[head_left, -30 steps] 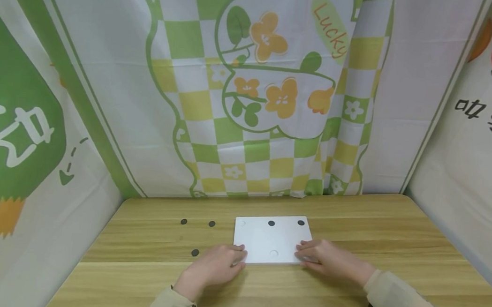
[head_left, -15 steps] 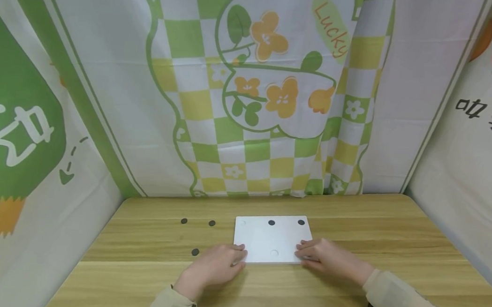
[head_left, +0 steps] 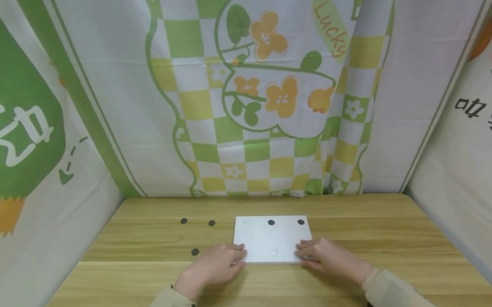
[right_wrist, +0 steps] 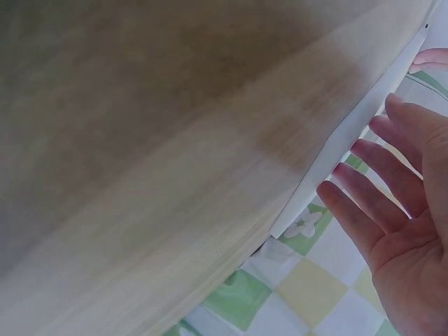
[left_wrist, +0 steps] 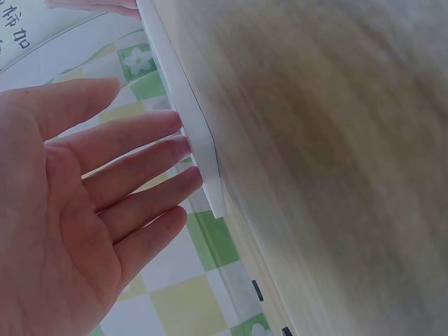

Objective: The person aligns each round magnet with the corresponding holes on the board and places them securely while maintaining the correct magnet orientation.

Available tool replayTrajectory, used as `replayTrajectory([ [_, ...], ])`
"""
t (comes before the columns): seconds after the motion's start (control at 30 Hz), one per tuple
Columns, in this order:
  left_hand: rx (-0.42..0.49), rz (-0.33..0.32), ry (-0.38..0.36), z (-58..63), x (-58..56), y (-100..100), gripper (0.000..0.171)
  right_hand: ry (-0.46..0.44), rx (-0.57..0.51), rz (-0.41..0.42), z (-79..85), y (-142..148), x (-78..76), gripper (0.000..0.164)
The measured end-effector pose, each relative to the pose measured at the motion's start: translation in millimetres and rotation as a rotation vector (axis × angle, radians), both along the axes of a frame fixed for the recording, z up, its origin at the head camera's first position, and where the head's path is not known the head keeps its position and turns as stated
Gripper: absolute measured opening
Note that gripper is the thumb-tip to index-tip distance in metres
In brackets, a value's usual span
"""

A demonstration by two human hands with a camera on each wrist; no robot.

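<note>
Unmoved since earlier frame: left hand (head_left: 220, 265), right hand (head_left: 326, 258), fingers spread, fingertips touching white board (head_left: 269, 239).

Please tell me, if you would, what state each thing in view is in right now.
White board: flat on the table.
Two black discs: on the board near its far edge.
Three loose black discs: on the table, left of the board.
Left hand: fingers extended, fingertips on the board.
Right hand: fingers relaxed, fingertips on the board.
Patterned cloth: hanging behind the table.
</note>
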State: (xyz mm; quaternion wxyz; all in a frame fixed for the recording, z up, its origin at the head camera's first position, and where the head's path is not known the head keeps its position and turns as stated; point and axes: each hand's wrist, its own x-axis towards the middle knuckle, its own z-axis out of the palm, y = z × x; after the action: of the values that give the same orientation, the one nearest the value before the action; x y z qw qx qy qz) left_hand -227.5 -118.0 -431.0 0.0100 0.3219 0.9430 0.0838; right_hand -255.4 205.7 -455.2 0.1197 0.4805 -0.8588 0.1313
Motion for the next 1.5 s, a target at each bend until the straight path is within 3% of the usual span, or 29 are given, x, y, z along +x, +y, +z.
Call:
replayTrajectory([
  [0.57, 0.024, -0.014, -0.036, 1.6, -1.3, -3.9, 0.037, 0.014, -0.001, -0.017, -1.9, -0.5, -0.1, 0.022],
  [0.7, 0.063, -0.026, -0.065, 1.2, -4.2, -9.4, 0.034, -0.002, -0.011, -0.009, -1.4, -0.9, 0.2, 0.021],
  [0.9, 0.095, -0.031, -0.047, -0.4, -8.8, -20.4, 0.029, -0.023, -0.014, -0.010, -1.1, -1.3, 0.6, 0.020],
  [1.5, 0.159, 0.012, -0.058, -1.4, -13.4, -43.0, 0.032, 0.008, -0.025, 0.000, 0.2, -0.1, 1.4, 0.022],
])
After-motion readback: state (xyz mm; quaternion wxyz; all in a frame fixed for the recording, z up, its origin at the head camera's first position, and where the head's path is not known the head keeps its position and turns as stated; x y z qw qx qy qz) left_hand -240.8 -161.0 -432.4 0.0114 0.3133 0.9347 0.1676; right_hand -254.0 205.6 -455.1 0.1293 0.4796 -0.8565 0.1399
